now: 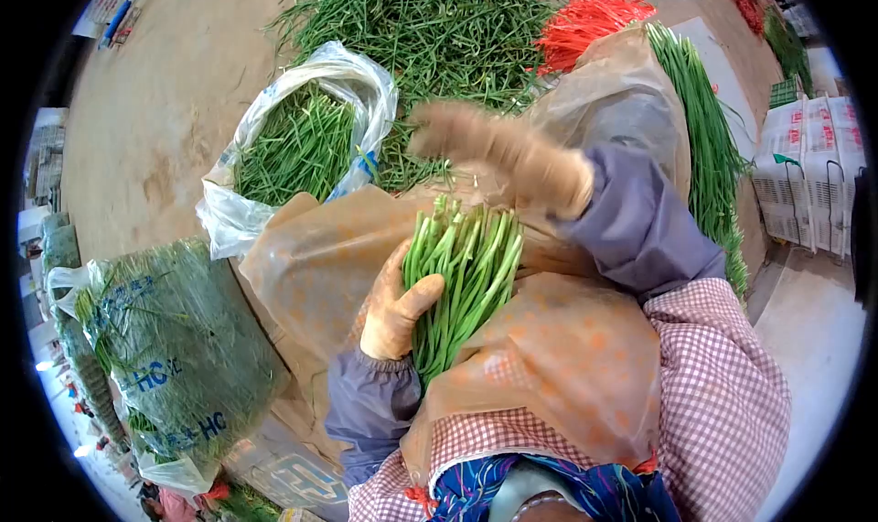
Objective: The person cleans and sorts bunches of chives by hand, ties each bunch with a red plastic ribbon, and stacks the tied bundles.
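Note:
A bunch of green stalks (pixel 462 289) lies over the plastic apron on my lap, its cut ends pointing up and away from me. My left hand (pixel 395 307), in a tan glove, is wrapped round the bunch from the left, with the thumb across its front. My right hand (pixel 498 151), also gloved, is above the bunch and apart from it, smeared by motion, so its fingers cannot be made out. Beyond the hands is a large heap of loose green stalks (pixel 421 28). An open plastic bag (pixel 370 92) holding more greens stands to the left of the heap.
Red ties (pixel 590 28) lie at the heap's right. Long green stalks (pixel 700 138) rest along my right side. A wrapped bale of greens (pixel 183 348) sits at the left. White crates (pixel 809 174) stand at the far right.

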The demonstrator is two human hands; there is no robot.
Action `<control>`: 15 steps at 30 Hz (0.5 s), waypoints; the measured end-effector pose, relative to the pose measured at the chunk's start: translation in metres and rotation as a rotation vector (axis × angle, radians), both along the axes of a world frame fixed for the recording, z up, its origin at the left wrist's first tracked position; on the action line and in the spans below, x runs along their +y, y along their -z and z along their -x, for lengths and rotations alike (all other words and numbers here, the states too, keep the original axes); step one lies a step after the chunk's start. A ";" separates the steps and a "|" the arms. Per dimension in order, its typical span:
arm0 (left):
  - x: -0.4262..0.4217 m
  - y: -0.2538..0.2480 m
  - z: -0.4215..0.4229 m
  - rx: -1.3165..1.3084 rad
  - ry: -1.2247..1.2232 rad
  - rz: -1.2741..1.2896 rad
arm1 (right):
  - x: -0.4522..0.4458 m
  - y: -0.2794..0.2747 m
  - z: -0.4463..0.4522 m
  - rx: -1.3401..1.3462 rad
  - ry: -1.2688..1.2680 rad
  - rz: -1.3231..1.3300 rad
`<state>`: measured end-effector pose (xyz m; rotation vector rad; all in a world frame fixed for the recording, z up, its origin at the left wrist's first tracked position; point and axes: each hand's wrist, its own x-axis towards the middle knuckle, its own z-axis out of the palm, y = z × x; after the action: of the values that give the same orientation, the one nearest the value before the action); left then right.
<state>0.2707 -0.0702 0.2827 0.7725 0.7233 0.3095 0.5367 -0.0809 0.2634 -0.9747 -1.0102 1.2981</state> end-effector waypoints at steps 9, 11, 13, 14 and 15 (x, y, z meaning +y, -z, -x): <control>-0.003 -0.001 0.000 -0.035 -0.090 0.021 | -0.082 0.023 0.047 0.450 -0.034 0.288; -0.004 0.001 -0.001 0.087 -0.038 -0.110 | -0.087 0.007 0.073 0.510 0.007 0.270; -0.006 -0.011 -0.006 0.233 0.072 -0.300 | -0.075 -0.001 0.082 0.469 0.023 0.287; -0.006 -0.014 -0.008 0.271 0.129 -0.352 | -0.067 -0.006 0.086 0.446 0.029 0.290; -0.007 -0.018 -0.010 0.309 0.187 -0.404 | -0.059 -0.017 0.092 0.471 0.029 0.334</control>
<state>0.2804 -0.0768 0.3009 1.2824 0.8832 0.1671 0.4448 -0.1401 0.2802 -0.8644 -0.4240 1.6070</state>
